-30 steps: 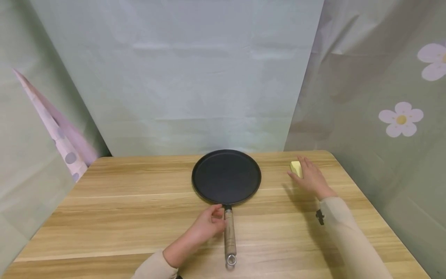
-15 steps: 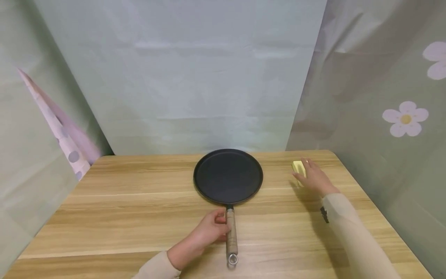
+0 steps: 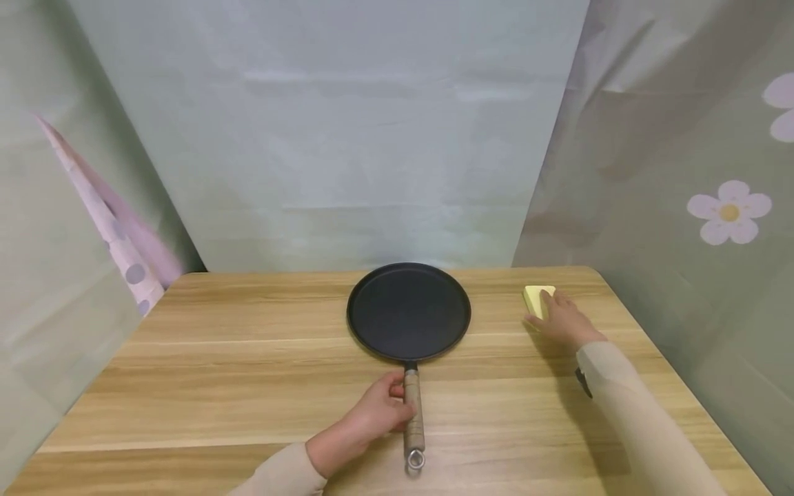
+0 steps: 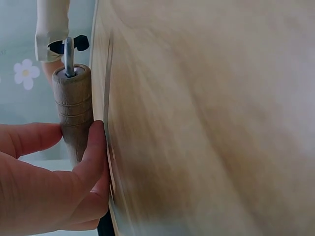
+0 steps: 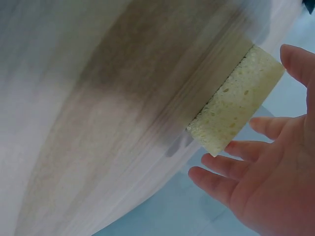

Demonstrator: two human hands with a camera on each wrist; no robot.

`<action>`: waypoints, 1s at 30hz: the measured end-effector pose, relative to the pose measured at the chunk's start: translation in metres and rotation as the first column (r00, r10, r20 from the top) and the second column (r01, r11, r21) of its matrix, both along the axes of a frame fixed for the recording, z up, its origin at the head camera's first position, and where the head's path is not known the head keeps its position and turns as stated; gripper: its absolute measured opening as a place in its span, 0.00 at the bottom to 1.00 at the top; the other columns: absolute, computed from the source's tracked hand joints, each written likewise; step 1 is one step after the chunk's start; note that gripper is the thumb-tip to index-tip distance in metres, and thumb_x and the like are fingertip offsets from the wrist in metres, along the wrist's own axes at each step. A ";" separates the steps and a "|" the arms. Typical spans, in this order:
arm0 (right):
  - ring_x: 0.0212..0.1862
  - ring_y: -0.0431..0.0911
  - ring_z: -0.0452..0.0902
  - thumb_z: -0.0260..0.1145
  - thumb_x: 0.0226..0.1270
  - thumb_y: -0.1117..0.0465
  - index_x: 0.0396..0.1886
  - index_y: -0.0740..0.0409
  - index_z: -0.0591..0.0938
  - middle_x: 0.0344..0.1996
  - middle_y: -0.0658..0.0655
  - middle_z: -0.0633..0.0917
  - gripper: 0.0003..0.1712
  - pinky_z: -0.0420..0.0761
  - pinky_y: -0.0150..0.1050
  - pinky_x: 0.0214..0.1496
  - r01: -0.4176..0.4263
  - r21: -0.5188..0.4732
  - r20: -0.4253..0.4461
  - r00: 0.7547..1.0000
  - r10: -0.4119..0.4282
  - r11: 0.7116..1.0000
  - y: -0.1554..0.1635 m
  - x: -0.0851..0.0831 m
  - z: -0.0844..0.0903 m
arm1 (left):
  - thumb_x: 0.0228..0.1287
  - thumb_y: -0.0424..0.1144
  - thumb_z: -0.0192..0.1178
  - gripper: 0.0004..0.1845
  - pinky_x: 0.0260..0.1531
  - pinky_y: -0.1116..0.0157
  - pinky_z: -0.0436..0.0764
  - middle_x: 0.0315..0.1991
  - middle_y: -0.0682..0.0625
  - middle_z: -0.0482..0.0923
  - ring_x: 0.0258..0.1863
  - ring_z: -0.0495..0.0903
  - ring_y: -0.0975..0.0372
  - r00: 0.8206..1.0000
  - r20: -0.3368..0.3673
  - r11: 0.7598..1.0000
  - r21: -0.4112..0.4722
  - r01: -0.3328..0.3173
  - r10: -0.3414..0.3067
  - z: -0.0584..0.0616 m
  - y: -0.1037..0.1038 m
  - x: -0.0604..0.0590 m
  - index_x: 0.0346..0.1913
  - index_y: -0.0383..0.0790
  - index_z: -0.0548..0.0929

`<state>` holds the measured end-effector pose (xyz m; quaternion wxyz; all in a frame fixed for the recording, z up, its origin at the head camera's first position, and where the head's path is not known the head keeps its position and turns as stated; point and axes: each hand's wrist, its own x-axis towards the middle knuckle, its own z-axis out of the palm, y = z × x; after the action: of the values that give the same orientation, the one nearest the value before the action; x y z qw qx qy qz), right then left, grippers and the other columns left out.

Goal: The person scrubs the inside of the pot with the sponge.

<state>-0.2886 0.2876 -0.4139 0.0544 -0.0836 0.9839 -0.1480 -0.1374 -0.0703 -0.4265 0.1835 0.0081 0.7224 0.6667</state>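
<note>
A round, flat black crepe pan lies on the wooden table, its wooden handle pointing toward me. From the left side, my left hand pinches that handle between thumb and fingers, as the left wrist view also shows. At the far right a pale yellow sponge sits on the tabletop. My right hand reaches over the sponge's right side, partly hiding it in the head view. In the right wrist view its fingers are spread, with the thumb and fingertips right at the edges of the sponge.
The wooden table has its far edge just behind the pan. A grey-green curtain stands behind it, with a flower-printed one along the right. A metal ring hangs at the handle's end.
My left hand has moved from beside the top of the handle onto it, and now grips it. My right hand has shifted slightly right, and more of the sponge shows. The camera view has turned slightly.
</note>
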 end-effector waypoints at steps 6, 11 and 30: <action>0.64 0.80 0.46 0.56 0.71 0.45 0.70 0.77 0.52 0.66 0.85 0.46 0.46 0.57 0.72 0.61 -0.005 -0.022 0.012 1.000 0.005 1.000 0.000 0.000 0.000 | 0.55 0.20 0.58 0.35 0.34 0.60 0.84 0.48 0.35 0.66 0.38 0.76 0.54 1.000 -0.010 1.000 -0.025 0.000 0.000 0.000 0.001 -0.001 0.67 0.23 0.59; 0.62 0.82 0.48 0.58 0.69 0.49 0.69 0.79 0.52 0.65 0.87 0.45 0.45 0.57 0.73 0.60 -0.013 -0.045 0.008 1.000 0.013 0.999 0.003 -0.001 -0.002 | 0.55 0.20 0.59 0.36 0.34 0.60 0.84 0.48 0.35 0.67 0.38 0.77 0.54 1.000 -0.004 0.999 -0.035 0.002 -0.002 0.000 0.002 0.000 0.67 0.22 0.58; 0.62 0.82 0.51 0.58 0.67 0.56 0.68 0.78 0.57 0.65 0.86 0.51 0.40 0.57 0.70 0.63 -0.038 -0.072 -0.082 0.996 0.032 0.997 -0.002 -0.005 -0.001 | 0.56 0.22 0.59 0.36 0.36 0.59 0.83 0.50 0.34 0.66 0.40 0.74 0.54 1.000 -0.020 0.997 -0.079 -0.007 0.006 -0.001 0.002 0.001 0.67 0.21 0.57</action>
<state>-0.2933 0.2861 -0.4146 0.0142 -0.1085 0.9776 -0.1796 -0.1368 -0.0679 -0.4271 0.1744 0.0050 0.7500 0.6380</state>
